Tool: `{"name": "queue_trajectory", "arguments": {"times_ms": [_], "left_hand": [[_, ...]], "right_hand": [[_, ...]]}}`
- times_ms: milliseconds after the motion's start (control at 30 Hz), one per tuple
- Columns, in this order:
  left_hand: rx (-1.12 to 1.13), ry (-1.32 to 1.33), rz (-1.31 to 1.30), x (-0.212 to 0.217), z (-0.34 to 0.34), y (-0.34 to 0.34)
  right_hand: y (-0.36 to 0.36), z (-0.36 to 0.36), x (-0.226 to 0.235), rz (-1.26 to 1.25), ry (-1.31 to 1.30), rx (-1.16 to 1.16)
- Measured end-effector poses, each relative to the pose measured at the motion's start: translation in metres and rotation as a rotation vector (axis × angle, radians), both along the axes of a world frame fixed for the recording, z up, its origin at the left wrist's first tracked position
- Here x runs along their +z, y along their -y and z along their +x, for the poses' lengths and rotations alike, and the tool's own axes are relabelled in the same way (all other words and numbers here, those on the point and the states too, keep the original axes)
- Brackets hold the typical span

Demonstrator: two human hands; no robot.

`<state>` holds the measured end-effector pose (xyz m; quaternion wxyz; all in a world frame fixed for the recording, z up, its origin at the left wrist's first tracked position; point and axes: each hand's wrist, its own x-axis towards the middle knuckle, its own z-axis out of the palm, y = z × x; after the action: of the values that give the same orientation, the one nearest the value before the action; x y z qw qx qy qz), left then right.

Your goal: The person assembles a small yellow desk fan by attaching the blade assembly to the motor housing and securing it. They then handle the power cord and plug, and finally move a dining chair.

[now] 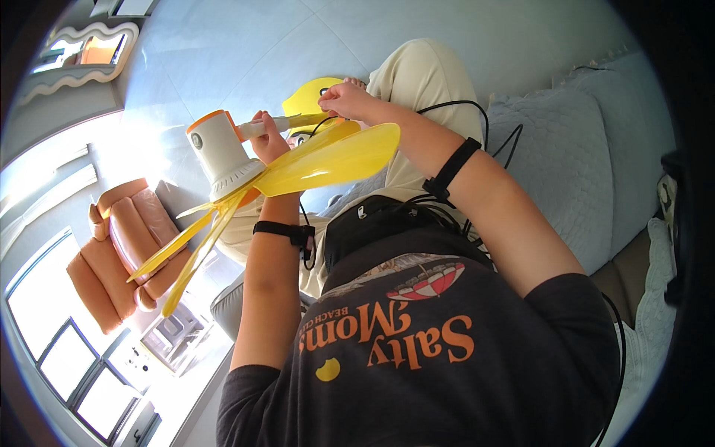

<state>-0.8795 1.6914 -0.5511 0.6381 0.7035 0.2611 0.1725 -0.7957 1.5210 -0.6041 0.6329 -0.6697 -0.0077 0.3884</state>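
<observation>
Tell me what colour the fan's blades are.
Translucent yellow fan blades, clearest in the head view.

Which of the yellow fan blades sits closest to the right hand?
The broad yellow blade that spreads rightward under the right hand. The other blades are narrow and point down-left from the white motor hub, away from both hands.

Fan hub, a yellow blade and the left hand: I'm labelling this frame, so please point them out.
Fan hub (218,153), head view, white body.
Yellow blade (335,158), head view, mid-surface.
Left hand (269,141), head view, back of hand.

Glossy translucent yellow plastic fan blades (328,160); quilted matt cloth sofa (566,164).
</observation>
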Motion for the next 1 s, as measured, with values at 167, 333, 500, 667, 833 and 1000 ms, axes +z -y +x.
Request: {"name": "queue_trajectory", "arguments": {"times_ms": [167, 333, 500, 667, 833, 1000], "left_hand": [[-0.008, 0.022, -0.033, -0.001, 0.004, -0.001], [-0.031, -0.015, -0.094, -0.012, -0.007, -0.011], [-0.394, -0.012, -0.037, -0.031, -0.05, -0.023], [-0.62, -0.378, -0.231, 0.018, -0.105, -0.041], [-0.795, -0.687, -0.236, 0.121, -0.161, -0.097], [-0.317, -0.788, 0.069, 0.21, -0.194, -0.17]], "right_hand": [[0.0, -0.002, 0.006, -0.007, -0.041, -0.043], [0.001, 0.009, 0.029, 0.125, 0.058, 0.053], [-0.003, 0.037, 0.083, 0.163, 0.5, 0.285], [-0.034, 0.047, 0.132, 0.066, 0.533, 0.646], [-0.064, 0.042, 0.141, -0.042, 0.599, 0.801], [-0.075, 0.037, 0.134, -0.087, 0.805, 0.811]]}}
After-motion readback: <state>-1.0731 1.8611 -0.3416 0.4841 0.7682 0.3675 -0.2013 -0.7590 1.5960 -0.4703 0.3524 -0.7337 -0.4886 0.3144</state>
